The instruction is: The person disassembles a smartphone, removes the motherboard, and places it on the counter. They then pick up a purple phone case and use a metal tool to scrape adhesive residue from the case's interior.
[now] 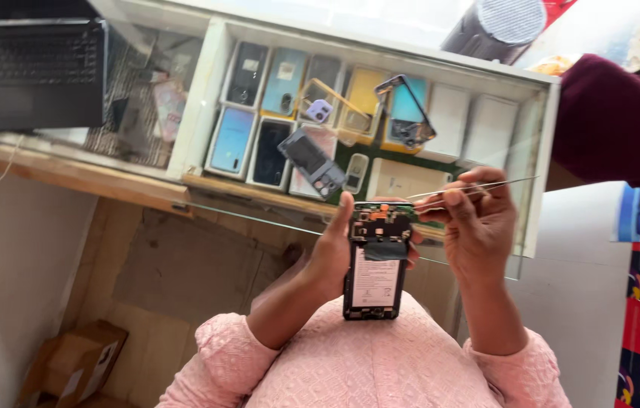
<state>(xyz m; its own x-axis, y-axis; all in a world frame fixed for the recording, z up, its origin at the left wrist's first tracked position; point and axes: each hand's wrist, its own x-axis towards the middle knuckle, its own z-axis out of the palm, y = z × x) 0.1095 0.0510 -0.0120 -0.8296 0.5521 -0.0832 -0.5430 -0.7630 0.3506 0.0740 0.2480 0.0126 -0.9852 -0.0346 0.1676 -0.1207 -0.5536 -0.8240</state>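
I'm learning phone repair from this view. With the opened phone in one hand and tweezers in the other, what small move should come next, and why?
Probably lower the tweezers tips to the exposed board at the top of the opened phone. The right hand holds them level, tips just beside that top edge, while the left hand grips the phone upright.

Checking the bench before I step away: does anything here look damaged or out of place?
The black smartphone in the left hand has its back cover off, leaving the circuit board and battery bare. The right hand holds thin metal tweezers at its top edge. Nothing looks spilled.
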